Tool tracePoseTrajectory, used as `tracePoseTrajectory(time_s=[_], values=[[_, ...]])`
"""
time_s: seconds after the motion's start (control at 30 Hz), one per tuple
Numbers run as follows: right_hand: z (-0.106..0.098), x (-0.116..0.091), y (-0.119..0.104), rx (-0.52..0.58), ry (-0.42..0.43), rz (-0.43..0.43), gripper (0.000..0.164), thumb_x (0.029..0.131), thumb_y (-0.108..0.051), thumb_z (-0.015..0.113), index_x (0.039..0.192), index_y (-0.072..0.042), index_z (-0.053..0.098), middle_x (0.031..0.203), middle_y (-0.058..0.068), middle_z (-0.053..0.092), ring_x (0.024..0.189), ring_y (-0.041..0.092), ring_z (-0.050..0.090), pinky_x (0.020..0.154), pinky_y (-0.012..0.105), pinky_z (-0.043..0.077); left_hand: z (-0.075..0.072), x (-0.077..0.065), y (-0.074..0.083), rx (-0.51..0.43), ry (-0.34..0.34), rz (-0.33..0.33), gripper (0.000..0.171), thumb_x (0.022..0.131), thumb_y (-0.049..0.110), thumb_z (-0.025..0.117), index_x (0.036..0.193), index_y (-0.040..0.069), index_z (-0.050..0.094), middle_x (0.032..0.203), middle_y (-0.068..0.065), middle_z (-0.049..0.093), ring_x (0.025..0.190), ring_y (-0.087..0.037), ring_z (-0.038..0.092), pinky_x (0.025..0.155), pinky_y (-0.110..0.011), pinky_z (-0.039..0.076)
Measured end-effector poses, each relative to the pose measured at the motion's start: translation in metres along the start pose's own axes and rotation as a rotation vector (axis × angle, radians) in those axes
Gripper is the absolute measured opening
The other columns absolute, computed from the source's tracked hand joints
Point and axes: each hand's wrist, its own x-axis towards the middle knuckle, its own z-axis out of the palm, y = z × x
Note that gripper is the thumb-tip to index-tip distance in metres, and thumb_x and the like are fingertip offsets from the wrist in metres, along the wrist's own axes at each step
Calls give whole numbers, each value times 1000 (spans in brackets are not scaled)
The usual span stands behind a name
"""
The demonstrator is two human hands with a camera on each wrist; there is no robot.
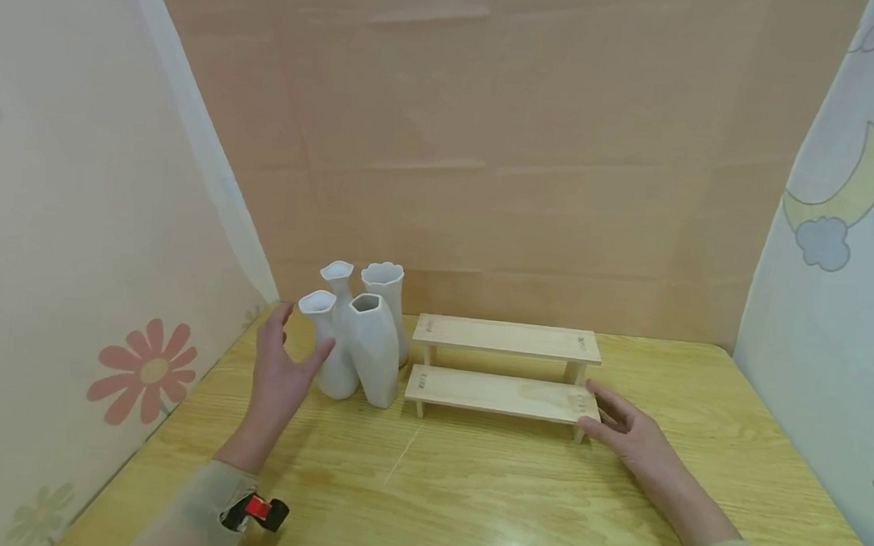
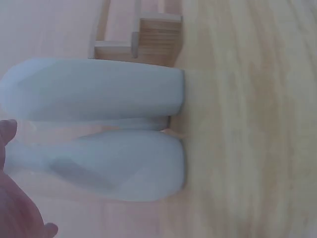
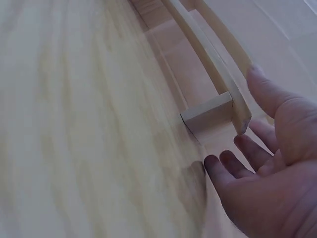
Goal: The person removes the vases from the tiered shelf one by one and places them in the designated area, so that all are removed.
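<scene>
Several white vases stand upright in a tight cluster at the left, among them a faceted vase (image 1: 375, 348) at the front and a narrow-necked vase (image 2: 124, 166). My left hand (image 1: 284, 372) is beside the cluster, thumb and fingers spread apart, the thumb tip overlapping the front-left vase (image 1: 337, 367). To the right of the vases stands a two-tier wooden stand (image 1: 505, 394). My right hand (image 1: 637, 440) is at the right end of its lower board, thumb at the front corner and forefinger at the back corner. In the right wrist view its fingers (image 3: 250, 151) are loosely bent beside the board's end.
The wood-grain table (image 1: 454, 491) carries the vases and stand. A brown backdrop (image 1: 505, 143) rises behind them. Printed cloth walls close off the left side, with a red flower (image 1: 153, 371), and the right side, with a moon (image 1: 855, 186).
</scene>
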Motion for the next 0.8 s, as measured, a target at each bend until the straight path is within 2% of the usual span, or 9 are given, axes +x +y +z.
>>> tracePoseTrajectory(time_s=[0.13, 0.27, 0.43, 0.5, 0.6, 0.7, 0.8], values=[[-5, -8, -7, -121, 34, -13, 86, 112, -45, 66, 178, -16, 20, 178, 32, 16, 156, 61, 29, 120, 76, 32, -5, 2, 16, 90, 46, 65, 84, 103, 23, 82, 169, 7, 35, 169, -21, 36, 157, -41, 33, 124, -67, 33], [-10, -17, -16, -284, 82, -84, 85, 111, -46, 68, 176, -13, 25, 177, 33, 19, 152, 68, 29, 115, 82, 34, -5, 2, 35, 143, 52, 145, 75, 106, 29, 77, 167, 7, 39, 171, -18, 35, 159, -41, 30, 125, -68, 30], [-10, -27, -31, -454, 147, -201, 83, 109, -43, 72, 173, -7, 33, 175, 31, 28, 155, 64, 26, 112, 87, 29, 3, 1, 56, 221, 53, 324, 71, 105, 32, 76, 160, 0, 47, 163, -23, 43, 150, -50, 37, 120, -70, 32], [-8, -31, -38, -501, 166, -229, 82, 109, -43, 72, 172, -7, 35, 174, 30, 30, 157, 61, 26, 112, 87, 29, 6, -1, 62, 259, 62, 418, 71, 107, 40, 72, 158, -3, 48, 158, -26, 46, 146, -53, 40, 118, -71, 33], [-5, -35, -48, -563, 184, -259, 80, 109, -44, 71, 172, -8, 36, 174, 28, 33, 159, 57, 25, 111, 87, 30, 11, -4, 70, 303, 74, 543, 76, 112, 56, 59, 156, -5, 50, 155, -29, 49, 144, -55, 41, 119, -74, 29], [0, -39, -57, -632, 206, -303, 78, 108, -43, 73, 171, -10, 39, 172, 24, 40, 160, 54, 28, 109, 87, 33, 16, -7, 79, 355, 84, 623, 84, 113, 66, 45, 155, -6, 50, 155, -30, 50, 149, -55, 40, 121, -77, 25], [5, -42, -63, -702, 237, -365, 77, 105, -38, 78, 168, -11, 44, 168, 22, 47, 158, 53, 33, 108, 85, 36, 23, -11, 88, 394, 87, 674, 83, 113, 66, 43, 155, -5, 51, 155, -30, 51, 150, -55, 41, 121, -79, 24]])
